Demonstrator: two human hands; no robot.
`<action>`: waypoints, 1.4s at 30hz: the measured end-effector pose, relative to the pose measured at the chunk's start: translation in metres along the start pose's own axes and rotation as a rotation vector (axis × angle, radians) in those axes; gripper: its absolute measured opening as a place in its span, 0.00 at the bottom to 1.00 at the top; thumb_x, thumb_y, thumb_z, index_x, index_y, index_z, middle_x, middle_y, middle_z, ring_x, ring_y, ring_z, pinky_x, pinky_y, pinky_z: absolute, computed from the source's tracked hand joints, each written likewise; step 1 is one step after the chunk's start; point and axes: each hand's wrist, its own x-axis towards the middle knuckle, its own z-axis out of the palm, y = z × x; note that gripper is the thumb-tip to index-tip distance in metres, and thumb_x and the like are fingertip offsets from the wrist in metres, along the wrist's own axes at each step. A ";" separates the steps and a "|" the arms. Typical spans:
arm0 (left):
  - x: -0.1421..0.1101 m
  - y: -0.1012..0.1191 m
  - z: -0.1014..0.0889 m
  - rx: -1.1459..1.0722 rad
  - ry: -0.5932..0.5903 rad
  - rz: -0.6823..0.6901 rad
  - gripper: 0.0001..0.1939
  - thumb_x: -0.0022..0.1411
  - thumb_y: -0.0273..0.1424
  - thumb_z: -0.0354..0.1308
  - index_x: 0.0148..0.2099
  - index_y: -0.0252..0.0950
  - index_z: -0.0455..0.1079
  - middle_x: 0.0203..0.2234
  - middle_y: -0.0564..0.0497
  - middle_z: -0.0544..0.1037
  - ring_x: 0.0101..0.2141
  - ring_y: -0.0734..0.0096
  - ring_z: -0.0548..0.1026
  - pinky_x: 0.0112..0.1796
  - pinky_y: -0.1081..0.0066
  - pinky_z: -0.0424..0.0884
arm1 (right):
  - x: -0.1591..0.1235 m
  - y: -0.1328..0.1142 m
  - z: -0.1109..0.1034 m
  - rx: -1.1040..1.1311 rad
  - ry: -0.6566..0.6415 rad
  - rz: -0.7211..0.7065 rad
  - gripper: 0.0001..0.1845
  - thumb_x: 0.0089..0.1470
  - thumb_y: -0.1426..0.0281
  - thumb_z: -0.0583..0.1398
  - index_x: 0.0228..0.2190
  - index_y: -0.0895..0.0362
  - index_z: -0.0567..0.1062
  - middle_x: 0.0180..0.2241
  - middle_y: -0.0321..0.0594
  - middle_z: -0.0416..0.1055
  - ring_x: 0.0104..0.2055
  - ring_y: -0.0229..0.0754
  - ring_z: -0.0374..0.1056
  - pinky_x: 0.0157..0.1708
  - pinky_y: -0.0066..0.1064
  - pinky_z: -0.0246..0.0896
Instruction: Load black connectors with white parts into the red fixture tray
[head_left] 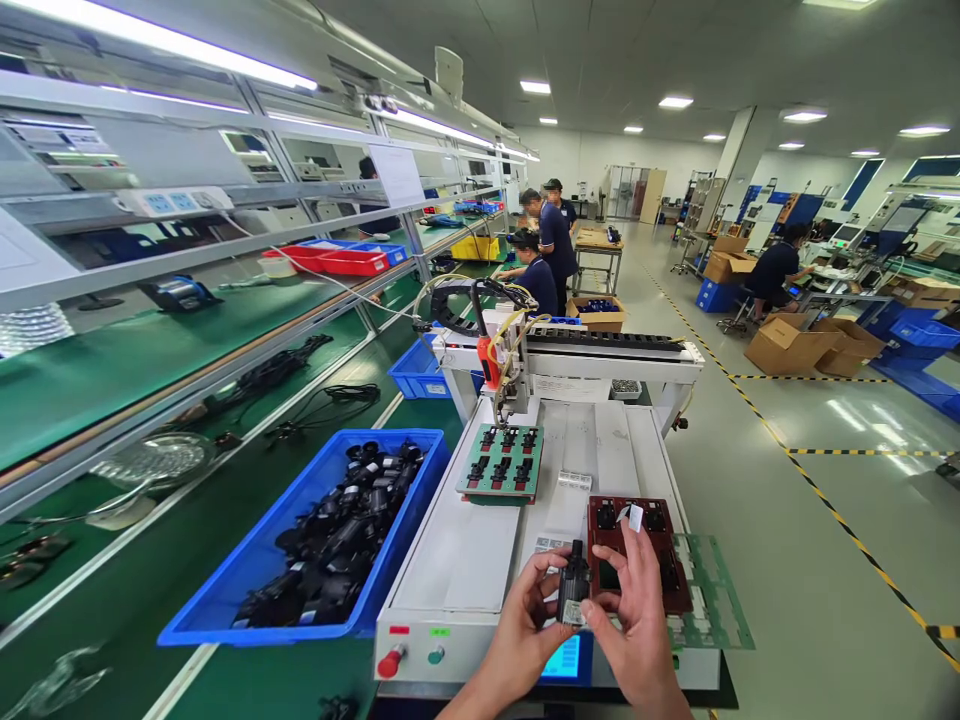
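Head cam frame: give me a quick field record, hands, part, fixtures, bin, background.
left hand: left hand grips the small black part from the left
right hand: right hand pinches the same part from the right
red fixture: red fixture behind the hands, on the white machine
green fixture: green fixture under the machine's gantry, loaded with black parts
bin: blue bin left of machine, full of black parts
background: other people stand further down the line

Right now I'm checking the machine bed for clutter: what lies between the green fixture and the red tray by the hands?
In the head view, a small clear part lies on the white bed between the green fixture and the red tray.
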 end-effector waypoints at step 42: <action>-0.008 0.006 0.002 0.048 -0.014 0.002 0.24 0.58 0.31 0.74 0.51 0.47 0.67 0.61 0.46 0.68 0.52 0.57 0.76 0.40 0.69 0.73 | 0.003 -0.019 0.001 -0.070 -0.099 -0.026 0.45 0.67 0.67 0.61 0.72 0.36 0.41 0.76 0.48 0.36 0.68 0.56 0.60 0.42 0.39 0.78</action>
